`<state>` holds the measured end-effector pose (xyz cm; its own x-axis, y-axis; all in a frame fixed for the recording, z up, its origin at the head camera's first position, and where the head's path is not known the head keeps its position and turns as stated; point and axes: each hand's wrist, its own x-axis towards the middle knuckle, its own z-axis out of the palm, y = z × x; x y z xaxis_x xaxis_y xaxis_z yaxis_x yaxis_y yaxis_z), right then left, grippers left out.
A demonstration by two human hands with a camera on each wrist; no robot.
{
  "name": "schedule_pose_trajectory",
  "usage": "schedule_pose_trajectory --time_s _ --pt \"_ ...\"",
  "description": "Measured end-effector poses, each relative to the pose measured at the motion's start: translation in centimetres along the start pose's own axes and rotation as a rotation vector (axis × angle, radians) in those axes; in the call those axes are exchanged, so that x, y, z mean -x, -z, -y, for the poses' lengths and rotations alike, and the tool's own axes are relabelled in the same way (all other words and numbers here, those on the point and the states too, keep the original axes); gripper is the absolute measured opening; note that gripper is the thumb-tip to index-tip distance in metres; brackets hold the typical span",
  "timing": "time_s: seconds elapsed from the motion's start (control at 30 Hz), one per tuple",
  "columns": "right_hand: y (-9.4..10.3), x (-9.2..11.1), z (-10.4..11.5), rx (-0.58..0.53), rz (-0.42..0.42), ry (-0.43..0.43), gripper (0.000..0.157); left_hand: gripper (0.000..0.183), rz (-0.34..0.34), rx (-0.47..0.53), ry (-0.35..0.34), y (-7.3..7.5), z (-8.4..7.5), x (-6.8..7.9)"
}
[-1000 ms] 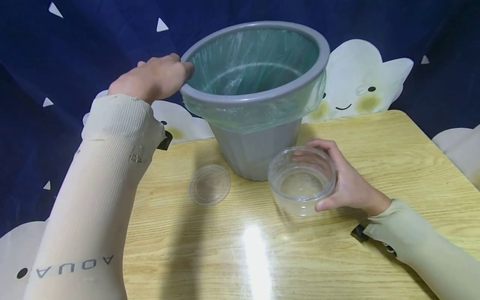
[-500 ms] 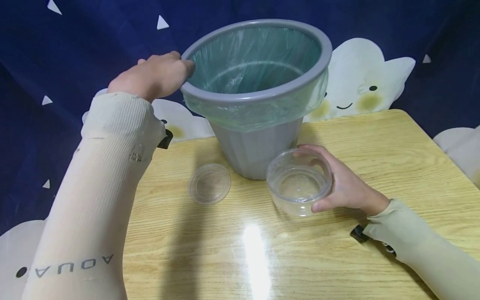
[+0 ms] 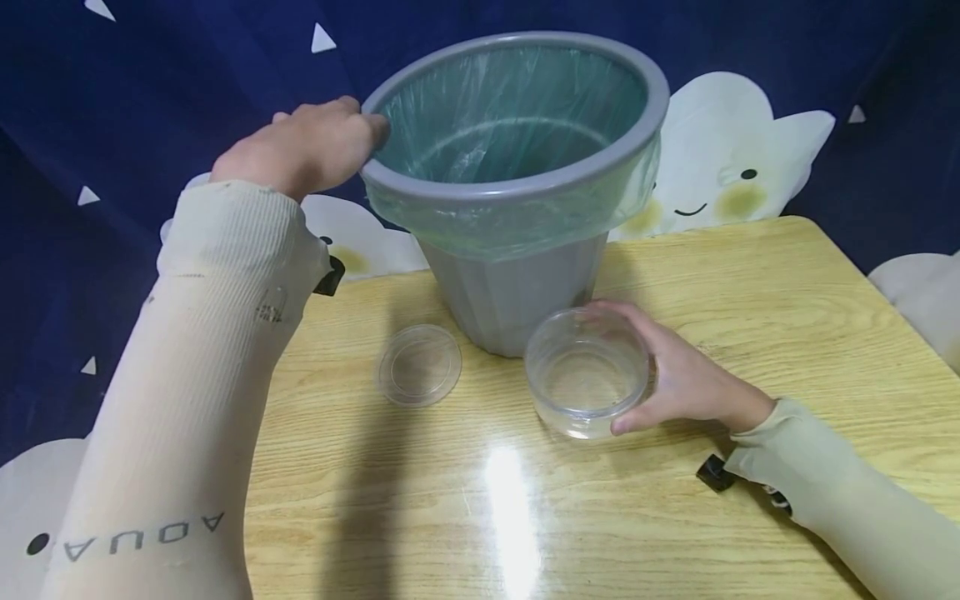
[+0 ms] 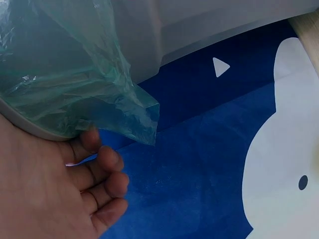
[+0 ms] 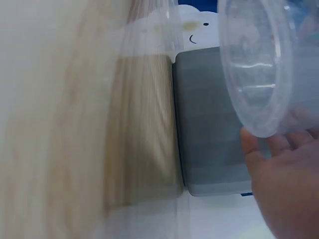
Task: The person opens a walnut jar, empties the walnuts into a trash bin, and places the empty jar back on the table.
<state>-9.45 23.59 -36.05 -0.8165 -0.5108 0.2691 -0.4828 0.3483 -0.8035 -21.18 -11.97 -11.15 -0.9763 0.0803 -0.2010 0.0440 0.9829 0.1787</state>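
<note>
A grey trash can [image 3: 517,292] stands on the table, lined with a green translucent plastic bag [image 3: 517,225] folded over its rim. My left hand [image 3: 303,148] grips the rim at the left; in the left wrist view, its fingers [image 4: 107,181] curl below the rim beside a loose flap of bag. In front of the can, my right hand [image 3: 678,371] holds a clear round plastic container [image 3: 585,412], thumb near, other fingers round the far side. Nothing shows inside it. The right wrist view has the container's base [image 5: 251,69] raised off the table.
A clear round lid [image 3: 418,367] lies flat on the table left of the can's foot. The wooden table [image 3: 765,308] ends just behind the can, with a dark blue curtain [image 3: 187,75] bearing white clouds and triangles beyond it.
My right hand has shifted a little left and nearer with the container. My left hand stays on the can's rim, and the lid lies where it was.
</note>
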Motion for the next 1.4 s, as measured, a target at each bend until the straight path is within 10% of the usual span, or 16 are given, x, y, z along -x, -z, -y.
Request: schedule_pose_trajectory --time_s 1.4 --pt "-2.2 0.3 0.4 0.114 0.172 -0.118 0.129 0.059 -0.011 0.037 -0.016 0.2 0.3 -0.2"
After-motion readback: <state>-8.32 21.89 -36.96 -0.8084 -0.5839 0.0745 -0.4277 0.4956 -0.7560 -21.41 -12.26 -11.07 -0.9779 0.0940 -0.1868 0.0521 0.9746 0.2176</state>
